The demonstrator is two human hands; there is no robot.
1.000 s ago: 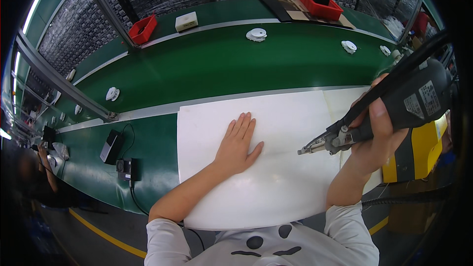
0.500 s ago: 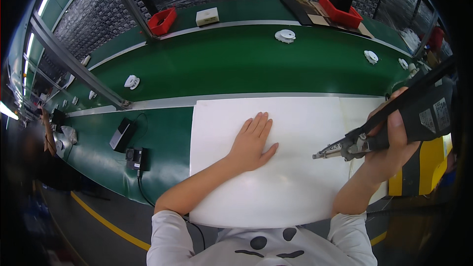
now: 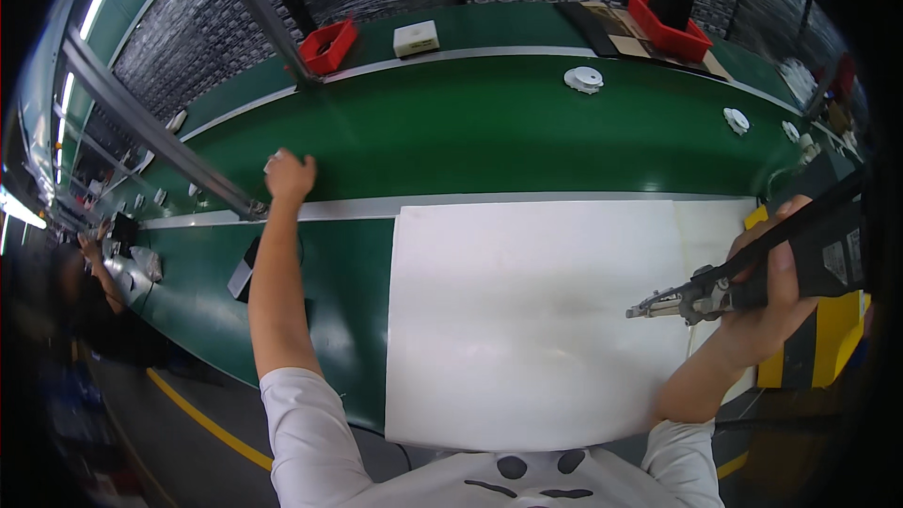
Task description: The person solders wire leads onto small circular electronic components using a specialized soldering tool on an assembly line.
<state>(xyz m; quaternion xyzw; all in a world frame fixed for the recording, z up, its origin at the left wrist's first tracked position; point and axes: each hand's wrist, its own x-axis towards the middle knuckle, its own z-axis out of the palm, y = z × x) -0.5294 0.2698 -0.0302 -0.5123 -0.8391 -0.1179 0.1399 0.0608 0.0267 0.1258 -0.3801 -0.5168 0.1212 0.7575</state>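
Observation:
My left hand (image 3: 290, 179) reaches out over the green conveyor belt (image 3: 451, 132) at the left. Its fingers are curled round a white plastic part (image 3: 272, 167), of which only a sliver shows; the rest is hidden under the hand. At the right, my right hand (image 3: 773, 296) grips a black power screwdriver (image 3: 752, 282) with a slim metal nose pointing left. That nose hangs above the right side of a white work mat (image 3: 536, 320). Farther up the belt lies another round white plastic part (image 3: 584, 80).
More white parts (image 3: 736, 120) ride the belt at right. Red bins (image 3: 327, 45) and a small white box (image 3: 416, 39) stand on the far ledge. A metal post (image 3: 259, 14) rises near my left hand. A dark device (image 3: 245, 271) sits beside my left forearm. Another person works at far left.
My left hand has left the white mat and moved up and left onto the white part on the belt. The view has shifted slightly. My right hand keeps holding the screwdriver.

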